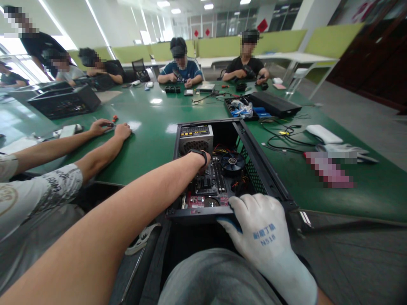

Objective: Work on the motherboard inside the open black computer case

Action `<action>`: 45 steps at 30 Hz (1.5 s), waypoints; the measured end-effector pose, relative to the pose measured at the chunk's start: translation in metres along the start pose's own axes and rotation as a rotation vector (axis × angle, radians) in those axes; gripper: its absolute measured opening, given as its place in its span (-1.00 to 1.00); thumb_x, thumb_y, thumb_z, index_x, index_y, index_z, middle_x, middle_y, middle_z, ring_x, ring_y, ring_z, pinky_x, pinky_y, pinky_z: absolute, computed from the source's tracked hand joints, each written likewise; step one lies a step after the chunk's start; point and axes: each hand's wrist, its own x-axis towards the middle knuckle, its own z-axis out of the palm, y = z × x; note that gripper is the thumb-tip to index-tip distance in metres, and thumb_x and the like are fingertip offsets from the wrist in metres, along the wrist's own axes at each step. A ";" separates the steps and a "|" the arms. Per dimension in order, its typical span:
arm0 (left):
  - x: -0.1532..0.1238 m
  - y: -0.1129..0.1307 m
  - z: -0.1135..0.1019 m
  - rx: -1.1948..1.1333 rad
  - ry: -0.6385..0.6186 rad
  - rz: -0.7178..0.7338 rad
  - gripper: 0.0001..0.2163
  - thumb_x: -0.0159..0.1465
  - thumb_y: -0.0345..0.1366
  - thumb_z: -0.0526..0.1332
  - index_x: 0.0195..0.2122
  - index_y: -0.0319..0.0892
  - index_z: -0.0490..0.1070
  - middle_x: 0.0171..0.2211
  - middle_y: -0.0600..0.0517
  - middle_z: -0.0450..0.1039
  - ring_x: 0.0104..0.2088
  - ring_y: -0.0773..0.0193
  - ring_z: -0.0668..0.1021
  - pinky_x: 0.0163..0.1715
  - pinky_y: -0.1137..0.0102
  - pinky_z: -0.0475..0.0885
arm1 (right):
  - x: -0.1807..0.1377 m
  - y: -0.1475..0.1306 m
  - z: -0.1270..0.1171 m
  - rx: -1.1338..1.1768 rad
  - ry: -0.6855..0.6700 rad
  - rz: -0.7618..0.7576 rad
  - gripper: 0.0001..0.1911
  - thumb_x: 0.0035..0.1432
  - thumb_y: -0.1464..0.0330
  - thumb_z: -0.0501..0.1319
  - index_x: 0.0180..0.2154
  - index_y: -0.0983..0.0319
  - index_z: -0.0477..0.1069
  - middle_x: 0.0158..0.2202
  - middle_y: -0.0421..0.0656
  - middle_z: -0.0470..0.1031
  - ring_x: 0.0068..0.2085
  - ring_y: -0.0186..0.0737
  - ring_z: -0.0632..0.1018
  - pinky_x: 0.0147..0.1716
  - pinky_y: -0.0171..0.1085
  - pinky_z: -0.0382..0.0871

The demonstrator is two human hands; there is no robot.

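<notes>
Computer case (pixel 197 215) clasped at near edge by right hand (pixel 262 228), interior work apparently being done by left hand (pixel 205 165), grip not discernible; steady bracing judged needed next.

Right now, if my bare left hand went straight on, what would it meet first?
Probably the dark, flat motherboard inside the black metal case, since your bare left hand appears to reach downward; the fingertips are hidden, so depth is unclear.

At frame center, the left hand (pixel 205 165) within the computer case (pixel 203 215) is mostly hidden behind its wrist (pixel 194 159), while pixelation at frame right obscures a pink item (pixel 329 170).
</notes>
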 end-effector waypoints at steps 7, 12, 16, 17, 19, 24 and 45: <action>-0.006 0.001 -0.002 0.026 -0.013 0.020 -0.61 -0.08 -0.31 0.45 -0.17 -0.24 0.62 -0.22 -0.12 0.63 -0.13 0.08 0.60 -0.03 0.37 0.44 | 0.001 0.000 -0.001 0.000 0.003 0.000 -0.67 0.07 0.08 0.30 -0.22 0.17 0.42 -0.38 -0.14 0.40 -0.32 -0.07 0.33 -0.30 -0.14 -0.04; -0.010 0.001 -0.004 -0.085 0.015 -0.024 -0.61 -0.11 -0.32 0.46 -0.19 -0.25 0.63 -0.26 -0.14 0.63 -0.10 0.02 0.60 0.02 0.32 0.43 | 0.000 0.000 -0.001 -0.003 0.002 -0.003 -0.66 0.07 0.09 0.30 -0.22 0.17 0.43 -0.38 -0.14 0.40 -0.32 -0.09 0.33 -0.30 -0.15 -0.04; -0.012 0.003 -0.007 -0.059 0.007 -0.012 -0.57 -0.11 -0.32 0.46 -0.15 -0.30 0.62 -0.21 -0.18 0.63 -0.12 0.01 0.61 0.00 0.32 0.45 | 0.001 0.000 -0.001 -0.003 -0.003 0.000 -0.66 0.07 0.09 0.30 -0.22 0.17 0.42 -0.38 -0.14 0.40 -0.31 -0.09 0.32 -0.30 -0.16 -0.05; -0.013 0.003 -0.008 -0.058 0.009 -0.008 -0.56 -0.11 -0.32 0.46 -0.14 -0.30 0.61 -0.20 -0.18 0.62 -0.11 0.00 0.61 0.00 0.32 0.46 | 0.001 0.000 -0.001 -0.004 -0.004 0.000 -0.66 0.08 0.08 0.30 -0.22 0.17 0.42 -0.38 -0.14 0.40 -0.31 -0.09 0.32 -0.30 -0.16 -0.05; -0.013 0.003 -0.008 -0.061 0.007 -0.002 -0.54 -0.10 -0.32 0.45 -0.12 -0.31 0.61 -0.18 -0.19 0.62 -0.10 -0.03 0.61 -0.01 0.29 0.46 | 0.001 0.000 -0.002 -0.006 -0.008 -0.004 -0.66 0.09 0.08 0.29 -0.21 0.17 0.43 -0.38 -0.13 0.40 -0.31 -0.09 0.33 -0.30 -0.15 -0.05; -0.014 0.002 -0.009 -0.028 0.011 0.023 -0.53 -0.11 -0.32 0.46 -0.12 -0.31 0.60 -0.16 -0.20 0.61 -0.12 -0.02 0.61 -0.05 0.32 0.47 | 0.001 0.000 -0.003 -0.007 -0.018 -0.002 -0.65 0.11 0.07 0.27 -0.20 0.18 0.43 -0.37 -0.13 0.40 -0.30 -0.08 0.33 -0.29 -0.15 -0.04; -0.025 0.007 -0.011 0.021 0.023 0.025 -0.62 -0.10 -0.30 0.44 -0.20 -0.23 0.63 -0.17 -0.15 0.62 -0.11 0.05 0.59 -0.06 0.40 0.44 | 0.000 -0.002 -0.002 0.017 -0.043 0.023 -0.66 0.13 0.05 0.24 -0.20 0.16 0.40 -0.34 -0.13 0.39 -0.28 -0.07 0.31 -0.28 -0.13 -0.05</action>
